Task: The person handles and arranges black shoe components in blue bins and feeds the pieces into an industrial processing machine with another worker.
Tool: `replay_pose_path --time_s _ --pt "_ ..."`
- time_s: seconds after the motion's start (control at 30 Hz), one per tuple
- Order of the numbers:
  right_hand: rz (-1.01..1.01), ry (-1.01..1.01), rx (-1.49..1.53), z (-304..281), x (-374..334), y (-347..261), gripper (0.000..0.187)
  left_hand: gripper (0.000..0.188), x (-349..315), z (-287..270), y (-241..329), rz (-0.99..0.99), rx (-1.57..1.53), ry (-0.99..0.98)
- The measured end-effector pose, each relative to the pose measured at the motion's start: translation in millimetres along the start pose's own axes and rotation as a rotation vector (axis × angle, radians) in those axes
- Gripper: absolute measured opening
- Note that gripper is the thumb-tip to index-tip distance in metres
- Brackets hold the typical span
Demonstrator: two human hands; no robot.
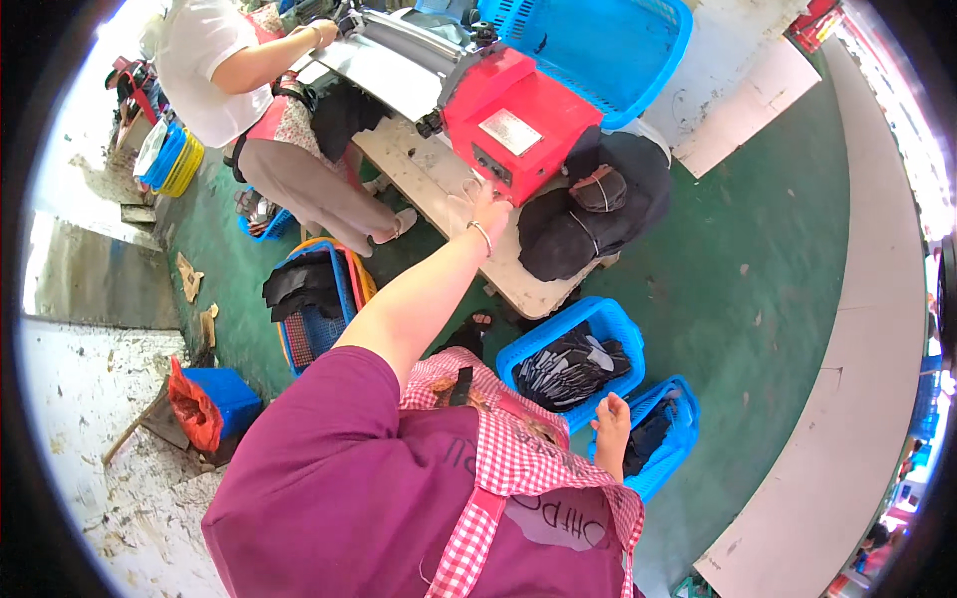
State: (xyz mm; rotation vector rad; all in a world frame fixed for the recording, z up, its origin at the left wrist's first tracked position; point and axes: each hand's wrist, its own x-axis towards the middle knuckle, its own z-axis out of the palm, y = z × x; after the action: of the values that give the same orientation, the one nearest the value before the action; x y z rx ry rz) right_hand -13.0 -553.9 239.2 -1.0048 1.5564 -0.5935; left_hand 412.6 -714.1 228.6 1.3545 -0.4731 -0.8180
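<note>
My left arm stretches forward, and my left hand (488, 211), with a bracelet at the wrist, is at the near end of a red machine (518, 120). One finger extends to the dark control panel (491, 167) on that end; the other fingers are partly hidden. Beside this hand, on the worn table (424, 189), is a thin looped outline that I cannot make out clearly. My right hand (611, 427) hangs low in front of my checked apron, fingers loosely apart and holding nothing. It is close to two blue baskets (638, 349) of dark cut pieces (573, 369).
Tied black material stacks (598, 214) lie on the table's right end. A large blue basket (638, 60) is behind the machine. At the far left a co-worker (214, 80) stands by the rollers. Baskets (344, 289) and a blue bin (224, 394) stand on the green floor at left.
</note>
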Motion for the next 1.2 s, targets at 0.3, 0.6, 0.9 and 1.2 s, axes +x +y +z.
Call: replay_pose_path --time_s 0.3,0.6,0.9,1.2 --pt "0.030 0.086 0.023 -0.3 5.1 12.4 0.043 0.076 -8.2 40.6 -1.6 0.099 0.256 0.147" --pt "-0.069 -0.132 -0.168 -0.5 -17.2 77.8 0.033 0.045 -113.8 -3.1 -72.1 -0.119 0.426 -0.475" --pt "0.180 -0.454 -0.576 28.1 -75.2 128.0 0.029 0.047 -148.5 -106.9 -42.8 -0.366 1.529 -1.222" --pt "0.204 0.189 -0.065 56.0 -84.0 185.6 0.026 0.025 -150.1 -114.7 -155.4 -0.539 1.277 -1.279"
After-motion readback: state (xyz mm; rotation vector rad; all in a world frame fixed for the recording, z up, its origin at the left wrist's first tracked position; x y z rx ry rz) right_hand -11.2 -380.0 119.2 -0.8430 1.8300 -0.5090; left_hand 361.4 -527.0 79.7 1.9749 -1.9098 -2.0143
